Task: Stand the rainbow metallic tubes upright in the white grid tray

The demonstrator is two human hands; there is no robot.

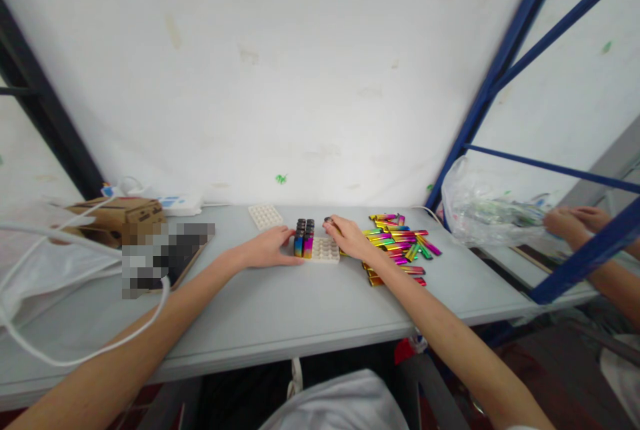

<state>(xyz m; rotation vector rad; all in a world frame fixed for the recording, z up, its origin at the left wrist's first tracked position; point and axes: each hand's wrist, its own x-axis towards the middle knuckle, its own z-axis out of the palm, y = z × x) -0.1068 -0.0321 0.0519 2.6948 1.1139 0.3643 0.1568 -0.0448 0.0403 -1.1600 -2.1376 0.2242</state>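
A white tray with round holes (326, 250) lies on the table in front of me. Upright in its left part stand several lighters (304, 242) with black tops and shiny blue-to-purple bodies. My left hand (270, 248) is curved around the tray's left end, thumb at the front and fingers at the side, steadying it. Above the tray's right side, my right hand (347, 237) pinches a lighter (328, 220); only its dark top shows, the rest being hidden by the fingers. To the right lies a loose pile of shiny multicoloured lighters (400, 243).
A second white tray (266, 217) lies near the wall. At left are a cardboard box (125, 217), a pixelated flat device (165, 260) and a white cable (100, 355). Beyond the blue frame (495, 87) at right are a clear plastic bag (465, 207) and another person's hands (575, 222).
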